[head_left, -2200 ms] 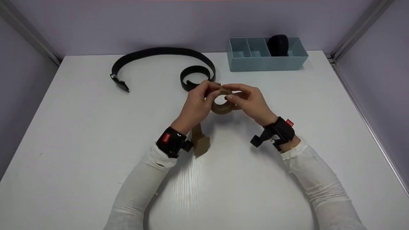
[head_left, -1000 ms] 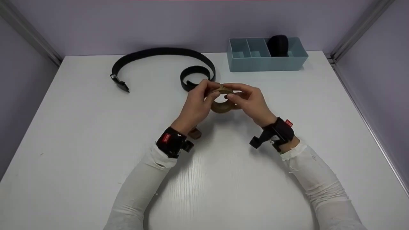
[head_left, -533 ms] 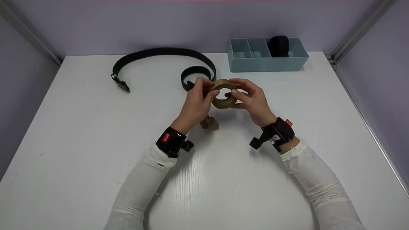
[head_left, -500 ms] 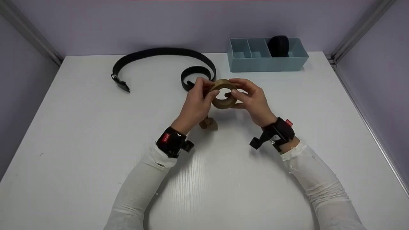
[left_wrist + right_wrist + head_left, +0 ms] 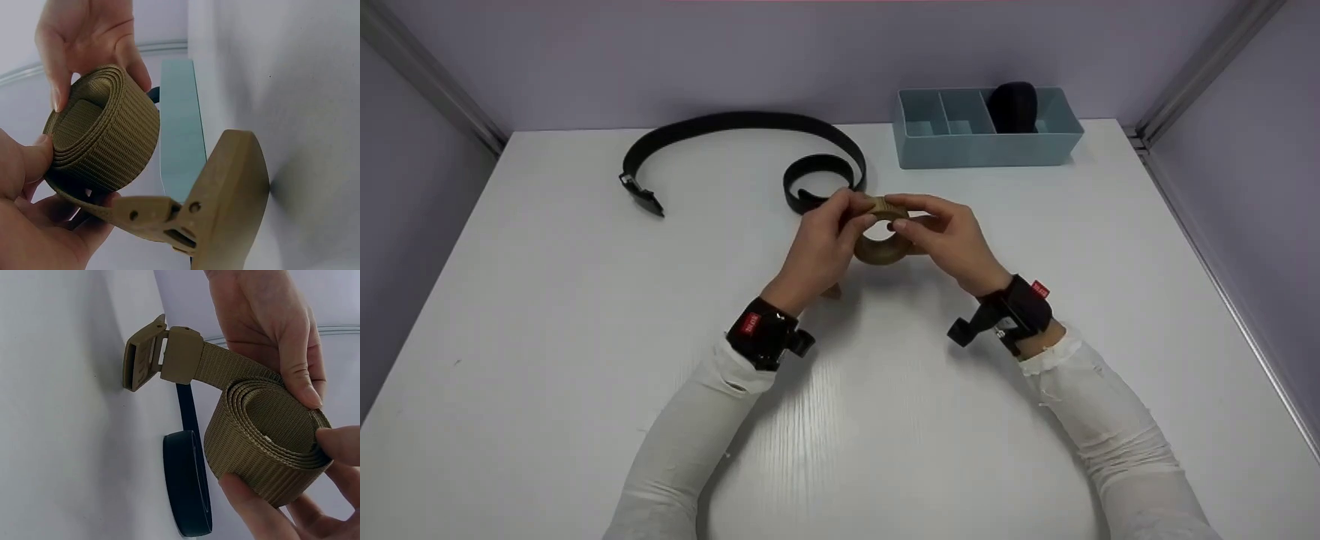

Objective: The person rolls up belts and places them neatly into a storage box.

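Between my two hands is a tan webbing belt [image 5: 881, 253] wound into a roll, held on edge above the table. My left hand [image 5: 816, 244] pinches its left side, thumb at the inner rim. From the right, my right hand [image 5: 960, 240] grips the roll with thumb and fingers. In the left wrist view a short tail runs from the coil to a tan plastic buckle [image 5: 236, 191], which hangs free. The buckle is mostly hidden behind my left hand in the head view. Layered turns of the coil [image 5: 264, 444] show in the right wrist view.
A black belt [image 5: 750, 120] lies at the back of the white table [image 5: 585, 315], its tail curled behind my left hand. A blue divided tray [image 5: 982, 152] stands at the back right with a dark rounded object [image 5: 1014, 109] in its right part.
The loose tail of the tan belt has become shorter, and its buckle has risen from beside my left wrist to behind my left hand. The roll lifted briefly, then came back down.
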`<state>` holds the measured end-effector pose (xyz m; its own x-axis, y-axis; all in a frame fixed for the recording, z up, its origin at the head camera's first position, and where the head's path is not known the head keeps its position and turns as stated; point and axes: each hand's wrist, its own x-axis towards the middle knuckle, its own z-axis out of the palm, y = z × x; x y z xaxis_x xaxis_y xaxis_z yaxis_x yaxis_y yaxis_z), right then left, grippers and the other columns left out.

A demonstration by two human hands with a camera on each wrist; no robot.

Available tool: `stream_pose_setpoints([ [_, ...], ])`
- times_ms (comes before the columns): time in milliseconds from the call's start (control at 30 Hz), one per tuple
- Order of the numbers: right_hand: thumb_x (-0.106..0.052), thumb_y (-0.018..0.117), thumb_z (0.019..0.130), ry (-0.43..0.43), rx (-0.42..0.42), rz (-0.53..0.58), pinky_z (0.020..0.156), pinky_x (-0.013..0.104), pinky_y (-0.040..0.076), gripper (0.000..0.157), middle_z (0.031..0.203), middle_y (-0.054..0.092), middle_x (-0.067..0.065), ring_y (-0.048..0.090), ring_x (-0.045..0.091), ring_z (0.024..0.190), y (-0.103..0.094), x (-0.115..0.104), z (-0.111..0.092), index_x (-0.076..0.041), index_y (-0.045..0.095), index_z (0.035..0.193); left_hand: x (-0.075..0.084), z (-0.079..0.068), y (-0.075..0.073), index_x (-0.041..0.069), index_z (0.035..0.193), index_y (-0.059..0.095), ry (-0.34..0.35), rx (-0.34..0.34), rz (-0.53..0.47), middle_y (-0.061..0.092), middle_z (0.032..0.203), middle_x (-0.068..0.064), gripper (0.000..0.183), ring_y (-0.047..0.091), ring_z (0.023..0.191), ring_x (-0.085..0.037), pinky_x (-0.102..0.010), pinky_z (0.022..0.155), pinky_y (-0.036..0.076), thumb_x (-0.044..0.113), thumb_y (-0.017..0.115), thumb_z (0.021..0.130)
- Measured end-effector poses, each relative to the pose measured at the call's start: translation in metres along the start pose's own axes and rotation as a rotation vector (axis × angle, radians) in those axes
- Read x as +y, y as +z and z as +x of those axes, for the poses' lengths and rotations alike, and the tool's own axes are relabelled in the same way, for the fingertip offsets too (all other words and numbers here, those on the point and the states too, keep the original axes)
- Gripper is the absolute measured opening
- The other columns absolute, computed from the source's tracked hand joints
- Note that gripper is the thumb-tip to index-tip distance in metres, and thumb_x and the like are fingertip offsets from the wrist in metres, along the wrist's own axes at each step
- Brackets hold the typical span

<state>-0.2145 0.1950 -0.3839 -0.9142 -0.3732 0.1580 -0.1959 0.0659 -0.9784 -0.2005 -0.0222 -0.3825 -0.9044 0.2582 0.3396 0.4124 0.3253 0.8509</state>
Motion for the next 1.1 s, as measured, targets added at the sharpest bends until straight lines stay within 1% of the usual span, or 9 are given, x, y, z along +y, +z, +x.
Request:
stream_pose_setpoints([
  [33,-0.007,0.069,0.101,-0.004,-0.002,0.003,0.082,0.035,0.063,0.039,0.133,0.065,0.013,0.073,0.021,0.105,0.0003,0.0001,0.0000,-0.005,0.065,0.140,0.0001,-0.0001,-0.0003,0.005,0.120,0.063,0.000,-0.002,0.000,0.070,0.109,-0.005,0.023,0.059,0.089,-0.010,-0.027,0.075,0.048,0.023,0.062,0.105],
  [133,-0.006,0.069,0.101,-0.019,0.005,0.018,0.081,0.035,0.063,0.039,0.133,0.065,0.014,0.073,0.021,0.105,0.0016,0.0003,0.0000,-0.003,0.065,0.140,0.0006,0.0000,-0.0010,0.005,0.123,0.062,-0.004,-0.004,-0.006,0.070,0.110,-0.005,0.025,0.059,0.090,-0.011,-0.028,0.076,0.048,0.022,0.062,0.105],
  [400,-0.005,0.068,0.101,-0.017,0.071,0.104,0.079,0.036,0.063,0.039,0.130,0.063,0.015,0.069,0.035,0.113,0.0046,0.0015,-0.0003,0.000,0.063,0.139,0.0017,0.0021,0.0000,0.006,0.131,0.054,-0.049,-0.009,-0.015,0.066,0.122,-0.006,0.031,0.062,0.110,-0.012,-0.028,0.091,0.053,0.023,0.060,0.106],
  [500,-0.006,0.067,0.102,-0.025,0.109,0.127,0.077,0.036,0.063,0.038,0.129,0.062,0.015,0.068,0.035,0.111,0.0038,0.0015,-0.0001,-0.001,0.062,0.139,0.0021,0.0027,-0.0002,0.006,0.133,0.052,-0.067,-0.004,-0.037,0.065,0.124,-0.006,0.031,0.063,0.111,-0.012,-0.029,0.094,0.054,0.021,0.059,0.107],
  [600,-0.007,0.067,0.102,-0.026,0.122,0.131,0.076,0.036,0.064,0.037,0.128,0.062,0.016,0.069,0.035,0.108,0.0032,0.0016,0.0010,-0.002,0.062,0.139,0.0027,0.0026,-0.0008,0.006,0.132,0.053,-0.071,0.003,-0.046,0.065,0.123,-0.006,0.030,0.064,0.110,-0.013,-0.029,0.093,0.055,0.019,0.059,0.107],
  [733,-0.009,0.067,0.102,-0.020,0.101,0.091,0.077,0.037,0.064,0.038,0.128,0.061,0.015,0.072,0.029,0.104,0.0020,0.0002,0.0018,-0.003,0.062,0.139,0.0030,0.0021,-0.0009,0.006,0.128,0.055,-0.066,0.010,-0.044,0.066,0.121,-0.007,0.025,0.064,0.108,-0.013,-0.029,0.090,0.056,0.018,0.060,0.106],
  [833,-0.010,0.068,0.102,-0.035,0.068,0.046,0.078,0.037,0.063,0.038,0.128,0.062,0.015,0.074,0.026,0.102,0.0003,-0.0011,0.0016,-0.003,0.063,0.140,0.0022,0.0015,-0.0009,0.006,0.126,0.058,-0.052,0.013,-0.036,0.068,0.118,-0.009,0.023,0.064,0.100,-0.013,-0.029,0.083,0.055,0.017,0.060,0.106],
  [967,-0.010,0.069,0.102,-0.062,0.013,-0.039,0.080,0.036,0.063,0.038,0.130,0.064,0.013,0.073,0.028,0.103,-0.0015,-0.0010,0.0013,-0.005,0.065,0.139,0.0005,0.0002,-0.0011,0.007,0.125,0.063,0.000,0.007,-0.011,0.069,0.113,-0.008,0.023,0.061,0.091,-0.013,-0.029,0.077,0.051,0.019,0.060,0.106],
  [1100,-0.011,0.072,0.100,-0.071,-0.023,-0.104,0.080,0.034,0.063,0.038,0.131,0.066,0.009,0.070,0.037,0.105,-0.0020,0.0007,0.0009,-0.007,0.068,0.137,-0.0013,-0.0006,-0.0008,0.007,0.123,0.069,0.045,0.003,0.017,0.069,0.113,-0.005,0.024,0.059,0.093,-0.012,-0.029,0.080,0.048,0.020,0.061,0.105],
])
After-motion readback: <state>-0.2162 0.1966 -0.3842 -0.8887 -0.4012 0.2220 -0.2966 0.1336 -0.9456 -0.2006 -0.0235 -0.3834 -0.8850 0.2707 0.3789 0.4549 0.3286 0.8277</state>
